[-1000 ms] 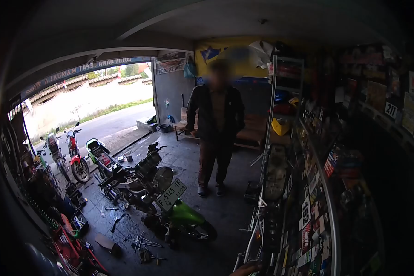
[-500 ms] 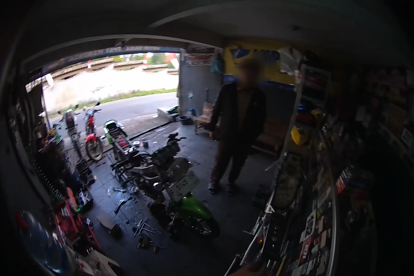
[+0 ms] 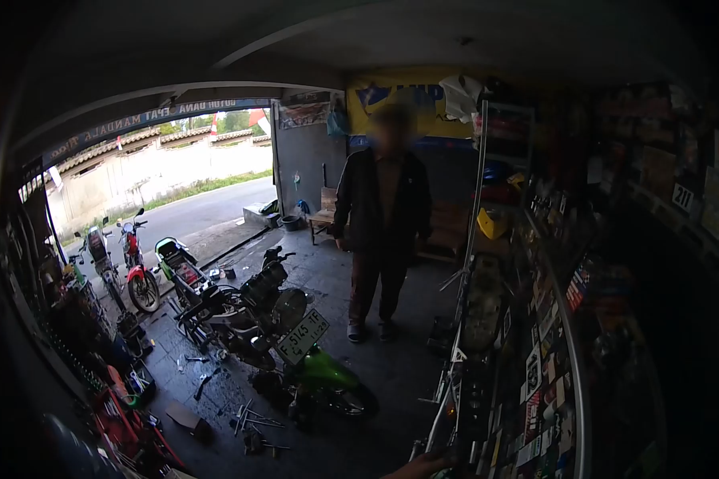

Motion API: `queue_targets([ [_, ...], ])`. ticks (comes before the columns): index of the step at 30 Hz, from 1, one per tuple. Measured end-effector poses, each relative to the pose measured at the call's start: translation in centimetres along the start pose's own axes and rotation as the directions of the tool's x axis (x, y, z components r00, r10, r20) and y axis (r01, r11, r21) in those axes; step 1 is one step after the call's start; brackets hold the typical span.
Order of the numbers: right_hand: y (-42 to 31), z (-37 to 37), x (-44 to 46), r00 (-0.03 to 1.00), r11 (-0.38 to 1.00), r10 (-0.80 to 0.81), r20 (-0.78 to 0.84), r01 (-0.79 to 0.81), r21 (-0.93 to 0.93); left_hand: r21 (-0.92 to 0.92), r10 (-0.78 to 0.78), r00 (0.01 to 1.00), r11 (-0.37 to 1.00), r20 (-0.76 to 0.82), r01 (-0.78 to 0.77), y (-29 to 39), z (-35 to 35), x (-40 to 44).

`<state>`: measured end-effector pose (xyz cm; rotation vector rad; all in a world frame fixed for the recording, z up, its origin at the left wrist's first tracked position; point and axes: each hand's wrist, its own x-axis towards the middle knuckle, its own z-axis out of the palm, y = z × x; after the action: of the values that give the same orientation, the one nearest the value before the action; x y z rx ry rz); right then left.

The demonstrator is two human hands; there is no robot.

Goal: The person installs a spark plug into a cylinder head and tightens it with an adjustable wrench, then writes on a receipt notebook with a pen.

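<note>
The hand is near the display case, openness unclear.

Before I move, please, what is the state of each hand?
Left hand: not in view.
Right hand, most likely the one at the bottom edge: too dark and cut off to tell open, closed or holding.

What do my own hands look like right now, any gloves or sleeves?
Only part of one hand shows, at the bottom edge of the picture. It looks bare, with no glove visible, and no sleeve shows. It's too dim to make out a ring or any markings.
</note>
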<state>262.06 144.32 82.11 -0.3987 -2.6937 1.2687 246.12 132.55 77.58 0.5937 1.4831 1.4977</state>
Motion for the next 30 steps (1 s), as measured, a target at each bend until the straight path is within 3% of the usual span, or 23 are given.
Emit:
queue_targets([
  [3,0.4,1.6,-0.3,0.996,0.995,0.038,-0.080,-0.045,-0.090,-0.138,0.022,0.999,0.990,0.031,-0.017,-0.3,-0.3,-0.9],
  [4,-0.8,1.0,-0.1,0.999,0.998,0.041,-0.023,-0.040,0.042,-0.191,0.016,0.999,0.982,0.037,-0.008,-0.5,-0.5,-1.2],
  [5,-1.7,0.4,0.1,0.994,0.994,0.102,0.035,-0.101,-0.035,-0.240,0.008,0.999,0.971,0.047,0.004,-0.7,-0.6,-1.5],
  [7,-0.3,1.6,0.6,0.998,0.995,-0.020,-0.067,0.013,-0.103,-0.323,-0.003,0.998,0.946,0.057,0.021,-0.9,-0.8,-1.8],
  [8,-0.3,1.2,0.6,0.998,0.997,0.065,0.006,-0.064,-0.042,-0.356,-0.004,0.998,0.934,0.063,0.027,-0.8,-0.9,-1.9],
  [10,0.1,1.6,0.5,0.997,0.996,0.077,-0.010,-0.077,-0.035,-0.399,0.005,0.998,0.916,0.070,0.023,-0.3,-0.8,-2.0],
  [12,0.2,1.1,0.6,0.997,0.996,0.077,-0.017,-0.078,-0.040,-0.360,0.066,0.996,0.932,0.065,-0.038,0.9,-0.5,-2.1],
  [14,-0.1,0.3,1.0,0.989,0.963,0.078,0.128,-0.108,0.248,-0.321,0.110,0.992,0.943,0.061,-0.084,0.9,-0.4,-1.8],
  [18,3.9,3.8,-0.1,0.980,0.942,0.128,0.150,-0.167,0.290,-0.148,0.137,0.987,0.981,0.079,-0.124,-1.9,-1.2,-0.9],
  [20,8.8,6.6,-0.7,0.996,0.916,0.080,0.026,-0.084,0.392,-0.098,0.151,0.987,0.985,0.050,-0.145,-1.5,-0.8,-1.2],
  [23,3.6,3.0,-0.9,0.980,0.926,0.179,0.091,-0.199,0.320,-0.129,0.208,0.974,0.972,0.087,-0.196,0.2,0.1,-1.7],
  [25,3.9,2.9,-1.2,0.989,0.961,0.142,0.050,-0.150,0.231,-0.490,-0.030,0.996,0.869,0.086,0.069,-1.1,-0.1,-0.7],
  [26,4.3,3.0,-1.5,0.995,0.985,0.103,0.008,-0.103,0.141,-0.491,-0.032,0.996,0.868,0.088,0.072,-1.3,-0.2,-0.7],
  [28,6.6,5.1,-1.8,0.989,0.964,0.147,-0.033,-0.135,0.231,-0.101,0.158,0.965,0.978,-0.210,-0.182,-0.6,-0.4,-1.0],
  [30,7.3,5.6,-2.0,0.979,0.933,0.193,-0.069,-0.161,0.323,-0.174,0.104,0.961,0.973,-0.257,-0.152,-2.1,-1.0,-0.7],
])
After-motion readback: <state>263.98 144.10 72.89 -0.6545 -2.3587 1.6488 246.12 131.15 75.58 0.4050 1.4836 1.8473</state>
